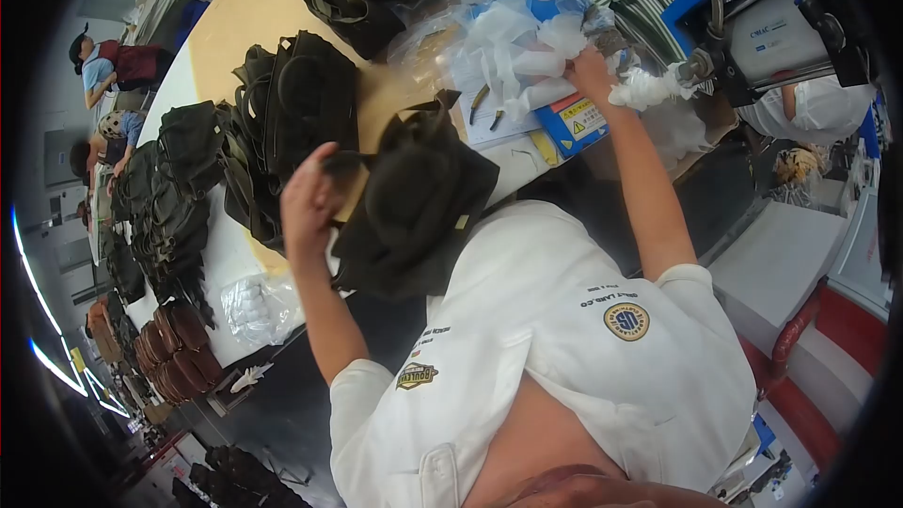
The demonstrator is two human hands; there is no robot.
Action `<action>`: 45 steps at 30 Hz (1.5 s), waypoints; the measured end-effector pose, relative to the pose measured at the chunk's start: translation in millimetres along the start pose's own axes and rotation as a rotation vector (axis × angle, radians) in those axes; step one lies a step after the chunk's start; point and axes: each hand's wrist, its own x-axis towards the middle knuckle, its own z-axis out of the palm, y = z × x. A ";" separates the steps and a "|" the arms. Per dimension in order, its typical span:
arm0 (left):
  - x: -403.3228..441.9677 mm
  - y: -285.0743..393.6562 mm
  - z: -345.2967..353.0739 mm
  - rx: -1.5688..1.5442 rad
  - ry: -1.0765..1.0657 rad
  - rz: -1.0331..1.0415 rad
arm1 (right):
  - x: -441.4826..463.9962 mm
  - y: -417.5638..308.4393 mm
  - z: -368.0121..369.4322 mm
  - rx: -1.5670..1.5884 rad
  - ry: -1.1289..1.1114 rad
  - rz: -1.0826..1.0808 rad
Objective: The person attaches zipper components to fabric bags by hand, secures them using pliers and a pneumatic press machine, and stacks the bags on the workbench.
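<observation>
My left hand (310, 199) is at the left side of a dark green bag (409, 202), with its fingers curled at the bag's strap. The bag is tilted over the table edge, close to my white shirt, and slightly blurred. My right hand (591, 75) reaches to the crumpled white wrapping (513, 52), its fingers closed on it and partly hidden by it. Just below that hand lies a blue box with a yellow warning label (581, 120). Two small dark pen-like tools (480, 99) lie on white paper beside the wrapping.
More dark bags (306, 99) stand in rows on the table (212, 47). Brown bags (177, 348) and a clear plastic packet (254, 309) are at lower left. A machine with a metal cylinder (776, 42) stands at right. Other people (127, 66) are at far left.
</observation>
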 end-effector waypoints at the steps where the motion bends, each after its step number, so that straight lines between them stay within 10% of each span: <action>1: 15.5 -19.4 3.6 0.074 -0.059 -0.042 | 2.9 7.8 7.9 -0.062 0.008 -0.009; 10: 22.4 0.5 0.4 0.069 -0.230 0.106 | 5.7 16.9 11.6 0.008 -0.014 -0.030; 14: 12.6 6.1 30.6 0.333 -0.355 -0.015 | -6.8 22.0 -4.9 0.208 0.080 0.078; 21: 42.7 29.0 73.1 1.190 -0.406 0.268 | -10.8 27.8 -53.8 1.117 0.318 0.454; 25: 84.2 17.7 113.3 1.417 -0.415 0.679 | -1.9 24.6 -108.2 1.534 0.403 0.258; 31: 133.8 -36.8 146.7 1.956 -0.438 0.552 | 47.4 -7.1 -250.4 1.396 0.459 0.281; 34: 161.0 -29.9 124.2 1.539 -0.696 0.588 | 71.4 -44.9 -321.0 1.174 0.449 0.222; 37: 175.1 -13.3 104.2 0.716 -0.942 0.130 | 97.6 -89.1 -359.0 0.794 0.595 -0.194; 40: 155.6 30.2 94.5 0.324 -0.644 -0.384 | 126.7 -120.6 -387.7 0.739 0.579 -0.393; 45: 163.6 25.3 62.9 -0.042 -0.629 -0.238 | 158.1 -158.8 -407.7 0.330 0.562 -0.528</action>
